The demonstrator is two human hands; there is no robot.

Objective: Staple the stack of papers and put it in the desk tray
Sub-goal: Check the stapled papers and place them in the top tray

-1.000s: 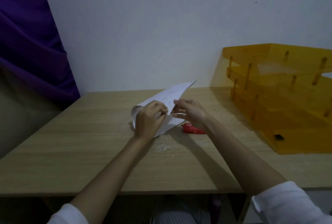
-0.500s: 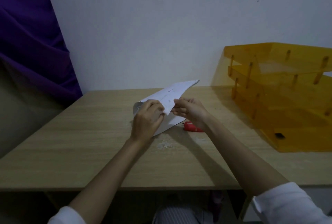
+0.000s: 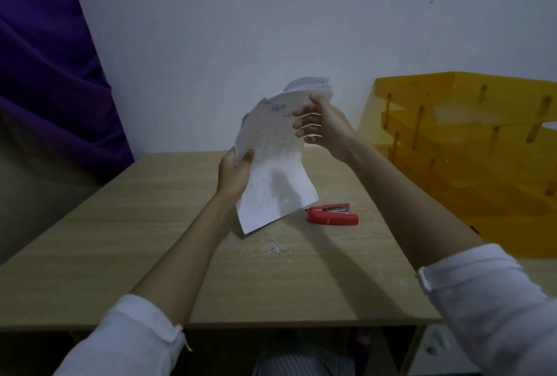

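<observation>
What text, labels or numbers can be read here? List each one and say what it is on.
None can be read.
Stack of papers, held up by the left hand and right hand: faint print and a bluish mark near the top, too blurred to read.
Red stapler: no legible brand.
Orange desk tray: no label visible.

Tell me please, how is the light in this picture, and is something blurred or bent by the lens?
Head view: dim, bluish light; the arms throw long soft shadows on the desk. The raised stack of papers is soft, its print unreadable, with a grey shadow across it. The wide lens bends the orange desk tray at the edge. The red stapler shows no glare.
</observation>
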